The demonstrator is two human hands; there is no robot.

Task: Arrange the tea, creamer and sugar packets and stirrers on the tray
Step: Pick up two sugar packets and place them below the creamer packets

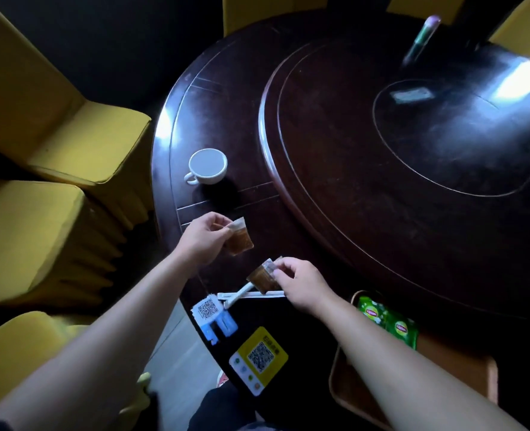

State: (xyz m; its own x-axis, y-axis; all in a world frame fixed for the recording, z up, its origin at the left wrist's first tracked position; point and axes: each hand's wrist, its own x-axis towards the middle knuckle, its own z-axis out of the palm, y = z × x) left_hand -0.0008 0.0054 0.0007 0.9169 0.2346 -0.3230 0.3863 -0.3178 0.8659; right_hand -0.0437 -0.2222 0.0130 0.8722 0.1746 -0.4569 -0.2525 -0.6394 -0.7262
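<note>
Over on the left your left hand (202, 236) pinches a small brown-filled sachet (238, 241) by its pale top edge, lifted clear of the dark round table (226, 88), which reads to me as a pick-up ready to carry over rather than a placement. Behind it sits a white cup (208, 166), standing well apart and out of your way. Nearer you, by the table edge, a white card with blue sachets (215, 317) waits its turn, and the white stirrers (248, 295) lie crossed on the table just below your right hand. That right hand (301, 286) grips a second brown sachet (264, 277) between thumb and fingers (I can't tell whether this pair is tea or sugar, the print is too blurred). A yellow QR card (259, 359) lies at the near edge. Further right, the wooden tray (487, 371) holds two green tea packets (388, 321) at its far corner, likely grouped to leave room for the rest. Your right forearm hides much of the tray's floor, so what else lies there I can't say, and its near end is cut off.
</note>
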